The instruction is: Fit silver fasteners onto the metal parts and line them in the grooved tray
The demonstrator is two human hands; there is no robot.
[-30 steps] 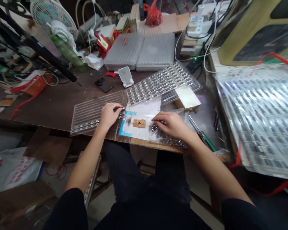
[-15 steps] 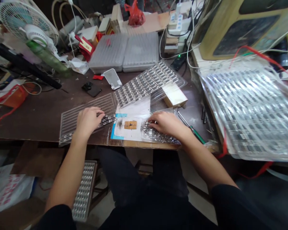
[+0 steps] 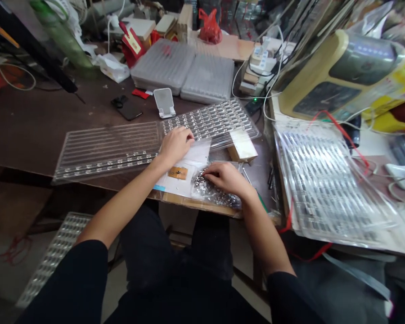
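My left hand [image 3: 177, 145] is at the near edge of a clear plastic tray [image 3: 256, 133] filled with rows of shiny metal cylinders [image 3: 211, 118]. Its fingers curl inward, and anything between them is hidden. To its left lies a second ribbed clear tray [image 3: 108, 139], with cylinders only in its nearest rows. My right hand [image 3: 225, 177] pinches at a heap of small metal parts [image 3: 200, 179] on a clear plastic bag [image 3: 209, 193]. Between the hands, a small brown block [image 3: 177, 173] with a dark centre rests on a white sheet [image 3: 170, 185].
A wooden block [image 3: 243, 146] stands beside the filled tray. Behind are a phone [image 3: 127, 108], a white stand [image 3: 164, 102] and stacked clear trays [image 3: 164, 65]. More filled trays [image 3: 324, 189] lie at the right. A green-handled screwdriver [image 3: 261, 202] is partly behind my right arm.
My left hand has moved right and away from the sparsely filled tray to the full one. My right hand stays at the metal parts. The camera view has turned to the right.
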